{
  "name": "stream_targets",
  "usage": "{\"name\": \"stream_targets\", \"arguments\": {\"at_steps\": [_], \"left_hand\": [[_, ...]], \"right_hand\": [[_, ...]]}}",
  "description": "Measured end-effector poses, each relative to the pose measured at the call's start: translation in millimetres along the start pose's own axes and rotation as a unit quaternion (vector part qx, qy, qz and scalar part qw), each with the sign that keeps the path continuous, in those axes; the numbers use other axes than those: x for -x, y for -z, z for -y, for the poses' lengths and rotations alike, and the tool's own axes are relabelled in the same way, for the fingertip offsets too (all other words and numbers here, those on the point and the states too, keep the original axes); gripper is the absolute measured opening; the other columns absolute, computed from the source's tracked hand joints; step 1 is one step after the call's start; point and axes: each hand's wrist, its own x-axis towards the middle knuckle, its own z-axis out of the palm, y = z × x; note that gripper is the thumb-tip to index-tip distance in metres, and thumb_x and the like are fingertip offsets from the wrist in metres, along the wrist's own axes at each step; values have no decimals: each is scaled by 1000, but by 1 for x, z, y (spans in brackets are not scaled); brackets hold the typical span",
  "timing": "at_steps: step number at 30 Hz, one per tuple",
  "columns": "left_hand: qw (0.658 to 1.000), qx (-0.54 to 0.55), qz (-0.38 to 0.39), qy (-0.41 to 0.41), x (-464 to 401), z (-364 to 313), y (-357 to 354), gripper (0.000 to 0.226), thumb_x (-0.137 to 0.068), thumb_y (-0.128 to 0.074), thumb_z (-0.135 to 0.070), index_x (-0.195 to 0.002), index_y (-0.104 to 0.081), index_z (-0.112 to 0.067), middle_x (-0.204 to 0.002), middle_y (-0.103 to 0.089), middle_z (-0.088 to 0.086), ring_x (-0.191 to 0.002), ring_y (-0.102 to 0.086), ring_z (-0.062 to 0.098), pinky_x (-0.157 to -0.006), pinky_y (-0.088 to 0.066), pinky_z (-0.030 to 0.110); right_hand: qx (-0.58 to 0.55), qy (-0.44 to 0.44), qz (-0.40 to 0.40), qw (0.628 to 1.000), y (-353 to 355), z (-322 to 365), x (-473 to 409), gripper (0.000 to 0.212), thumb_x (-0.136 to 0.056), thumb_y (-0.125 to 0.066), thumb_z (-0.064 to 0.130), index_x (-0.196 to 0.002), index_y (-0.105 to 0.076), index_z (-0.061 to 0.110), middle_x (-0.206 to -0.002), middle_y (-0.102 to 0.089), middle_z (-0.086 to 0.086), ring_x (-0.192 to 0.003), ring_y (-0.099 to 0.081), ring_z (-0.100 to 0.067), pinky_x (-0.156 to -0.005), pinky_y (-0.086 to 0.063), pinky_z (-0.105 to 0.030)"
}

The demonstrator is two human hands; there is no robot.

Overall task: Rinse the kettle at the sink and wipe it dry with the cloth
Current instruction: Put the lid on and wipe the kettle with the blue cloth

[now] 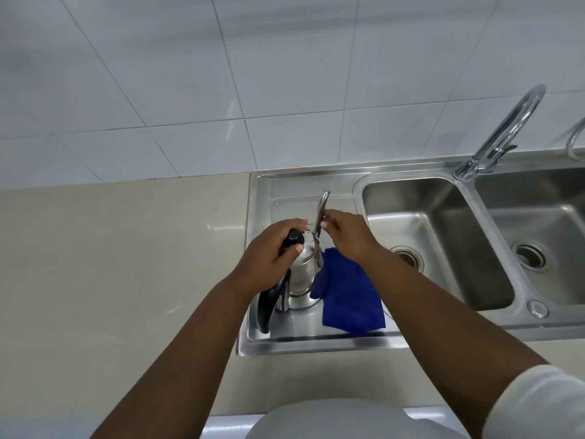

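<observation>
On the steel draining board, left of the basins: one kettle, one cloth, two hands.
Kettle (302, 274): one, shiny metal with a black handle and a long thin spout; it stood upright on the draining board (262, 198).
Cloth (348, 299): one, blue, lying crumpled on the board, touching the kettle's right side.
Left hand (269, 255): one; fingers curled round the black knob of the lid, thumb pressed against the knob's near side.
Right hand (345, 236): one; fingertips drawn together, pinching the spout partway up; it held no cloth.
Basins: two, side by side, each with one drain; the nearer basin (443, 242) sat just right of the board.
Taps: one curved tap (506, 131) behind the basins; part of a second showed at the right edge.
Counter (120, 264): one, beige, left of the sink.
Wall (221, 74): pale tiles.
</observation>
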Motion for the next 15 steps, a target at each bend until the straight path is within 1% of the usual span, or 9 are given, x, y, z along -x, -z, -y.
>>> {"name": "stream_targets", "arguments": {"at_steps": [2, 3, 4, 6, 8, 9, 12, 13, 15], "left_hand": [[1000, 8, -17, 0, 1, 1, -4, 37, -93, -53, -23, -129, -53, -27, -135, -57, -11, -124, -52, 4, -101, -45, 24], [1000, 10, -24, 0, 2, 1, -5, 36, -92, -53, -22, -128, -53, -27, -135, -57, -11, -124, -52, 4, -101, -45, 24], [999, 12, -31, 0, 2, 1, -7, 36, -92, -52, -21, -128, -53, -27, -134, -57, -10, -124, -53, 5, -102, -45, 25], [999, 22, -49, 5, 3, 1, -11, 37, -91, -51, -21, -127, -54, -27, -132, -58, -11, -123, -53, 6, -101, -45, 27], [998, 30, -61, 13, 3, 1, -15, 37, -90, -50, -24, -126, -54, -30, -129, -59, -13, -121, -54, 5, -100, -47, 28], [997, 29, -64, 16, 2, 1, -15, 38, -89, -49, -25, -126, -54, -31, -128, -59, -14, -120, -54, 5, -99, -47, 29], [997, 29, -66, 22, 3, 2, -16, 39, -88, -48, -28, -126, -54, -33, -128, -59, -15, -121, -54, 6, -100, -48, 34], [997, 30, -65, 23, 3, 3, -16, 39, -88, -48, -28, -126, -54, -34, -128, -59, -16, -121, -54, 7, -99, -49, 36], [997, 28, -64, 23, 2, 4, -16, 39, -89, -48, -27, -126, -54, -34, -129, -58, -17, -122, -54, 8, -99, -49, 39]], "right_hand": [[10, -21, -35, 999, -13, -20, 23, 37, -99, -55, 22, -134, -57, 15, -131, -65, -9, -125, -58, -26, -104, -44, -33], [41, -32, -43, 998, -22, -33, 36, 41, -98, -55, 24, -138, -54, 14, -140, -57, -10, -134, -49, -28, -112, -38, -36], [89, -46, -38, 994, -32, -47, 51, 49, -97, -56, 31, -142, -48, 14, -149, -47, -11, -143, -37, -31, -117, -30, -39], [202, -72, 12, 977, -52, -71, 81, 71, -94, -50, 51, -152, -28, 17, -165, -14, -11, -154, -7, -34, -122, -15, -47], [276, -67, 38, 958, -68, -89, 104, 82, -94, -35, 65, -157, -8, 18, -167, 9, -10, -154, 9, -33, -122, -5, -52], [283, -60, 31, 957, -72, -93, 110, 81, -95, -31, 64, -157, -8, 18, -167, 10, -10, -154, 9, -32, -123, -4, -52], [246, -32, 6, 969, -69, -96, 105, 51, -101, -40, 42, -145, -40, 15, -167, -9, -9, -155, -1, -31, -125, -14, -49], [233, -27, 4, 972, -67, -96, 101, 43, -102, -42, 33, -141, -45, 14, -167, -15, -8, -155, -4, -29, -125, -15, -45], [150, -58, 8, 987, -63, -89, 91, 42, -103, -40, 21, -144, -43, 10, -164, -24, -8, -154, -13, -26, -124, -17, -37]]}}
